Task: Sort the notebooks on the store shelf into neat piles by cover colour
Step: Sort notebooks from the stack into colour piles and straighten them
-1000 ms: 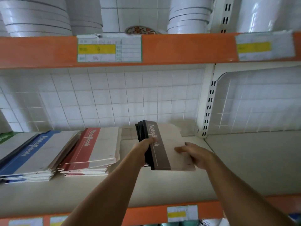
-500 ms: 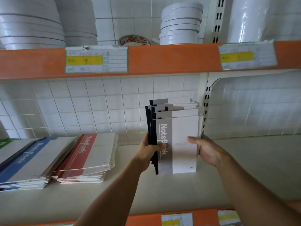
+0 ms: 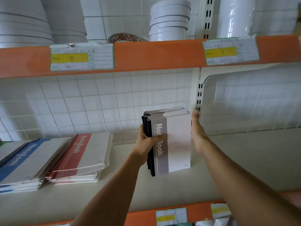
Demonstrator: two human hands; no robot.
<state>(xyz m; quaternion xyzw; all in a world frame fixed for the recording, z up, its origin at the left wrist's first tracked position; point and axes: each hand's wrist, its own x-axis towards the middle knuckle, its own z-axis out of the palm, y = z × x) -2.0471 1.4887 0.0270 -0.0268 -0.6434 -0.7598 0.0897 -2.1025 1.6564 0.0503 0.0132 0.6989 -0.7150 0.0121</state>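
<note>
The grey-spined notebooks point(image 3: 169, 141) stand upright as a bundle on the shelf point(image 3: 236, 160), bottom edges down on it, front cover facing the camera, just in front of the tiled back wall point(image 3: 97, 101) and beside the slotted upright point(image 3: 199, 95). Their top edges are stepped and fanned, not flush, so the bundle is not yet square.

The left hand point(image 3: 147, 144) grips the spine side, fingers curled round the dark edges with the thumb across the front cover. The right hand point(image 3: 196, 134) lies flat against the opposite long edge, fingers straight and pressing inward, holding nothing by itself.

By the look of it, the step in hand is squaring up the grey pile: holding the bundle on end between both hands to knock its edges level. The next move probably calls for tapping the bottom edges on the shelf until the tops line up, keeping both hands snug so no book slides out, then tipping the bundle down flat in the bare stretch of shelf.

To the left lie two flat piles: the red notebooks point(image 3: 84, 154) nearest, and the blue notebooks point(image 3: 21, 162) touching it at the far side. Both look loosely stacked, edges splayed, so they may want tidying as well. A sliver of green point(image 3: 2, 142) shows at the far left edge, too little to identify.
</note>
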